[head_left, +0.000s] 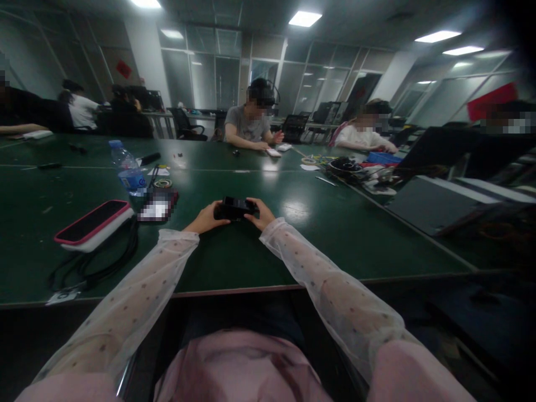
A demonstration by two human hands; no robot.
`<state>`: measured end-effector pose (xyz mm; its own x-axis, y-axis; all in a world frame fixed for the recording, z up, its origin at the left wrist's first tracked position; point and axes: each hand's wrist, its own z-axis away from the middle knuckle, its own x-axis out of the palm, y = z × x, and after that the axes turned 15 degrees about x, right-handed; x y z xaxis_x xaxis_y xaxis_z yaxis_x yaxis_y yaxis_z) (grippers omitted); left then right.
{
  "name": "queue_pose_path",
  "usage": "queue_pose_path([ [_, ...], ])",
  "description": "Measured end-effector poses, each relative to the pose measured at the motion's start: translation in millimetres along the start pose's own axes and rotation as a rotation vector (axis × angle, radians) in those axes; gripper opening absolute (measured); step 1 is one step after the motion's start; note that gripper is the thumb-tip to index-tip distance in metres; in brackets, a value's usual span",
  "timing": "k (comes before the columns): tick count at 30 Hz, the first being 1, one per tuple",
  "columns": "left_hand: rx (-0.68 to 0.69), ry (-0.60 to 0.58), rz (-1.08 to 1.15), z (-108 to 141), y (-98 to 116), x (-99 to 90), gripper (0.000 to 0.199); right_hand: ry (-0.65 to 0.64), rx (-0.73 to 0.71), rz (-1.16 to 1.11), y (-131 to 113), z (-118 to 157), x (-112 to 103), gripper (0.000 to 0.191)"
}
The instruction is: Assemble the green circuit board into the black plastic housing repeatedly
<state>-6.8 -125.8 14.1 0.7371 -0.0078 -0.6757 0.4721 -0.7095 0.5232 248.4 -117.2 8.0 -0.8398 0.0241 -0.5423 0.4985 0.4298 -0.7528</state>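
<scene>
Both hands hold a small black boxy device over the green table; it has a dark glossy face, and I cannot tell its exact kind. My left hand grips its left end, thumb along the near side. Around its right end the fingers of my right hand are closed. To the left of my left hand lies a badge-like card with a dark edge, blurred out in part. Farther left, a phone with a pink rim rests on a white block.
A water bottle stands at the left behind the card, near a tape roll. Black cable loops by the left front edge. Grey panels and a cluttered heap occupy the right. Across the table a person handles white items.
</scene>
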Motion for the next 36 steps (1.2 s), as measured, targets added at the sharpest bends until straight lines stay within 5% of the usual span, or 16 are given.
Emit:
queue_pose_path([
  [12,-0.040,-0.020,-0.012,-0.8,0.9,-0.7,0.083,-0.098,0.020,-0.065,5.7,-7.9,-4.7,0.060],
  [19,0.026,-0.018,-0.001,-0.9,-2.3,-1.0,0.083,-0.172,0.012,0.081,7.5,-4.3,-2.6,0.060],
  [26,0.020,-0.039,-0.011,0.3,-5.8,-1.1,0.081,-0.159,0.092,0.020,7.6,-2.1,-1.5,0.077],
  [36,0.037,-0.057,-0.013,0.2,-1.7,-2.9,0.079,-0.132,0.139,-0.003,5.5,-1.2,1.2,0.061],
])
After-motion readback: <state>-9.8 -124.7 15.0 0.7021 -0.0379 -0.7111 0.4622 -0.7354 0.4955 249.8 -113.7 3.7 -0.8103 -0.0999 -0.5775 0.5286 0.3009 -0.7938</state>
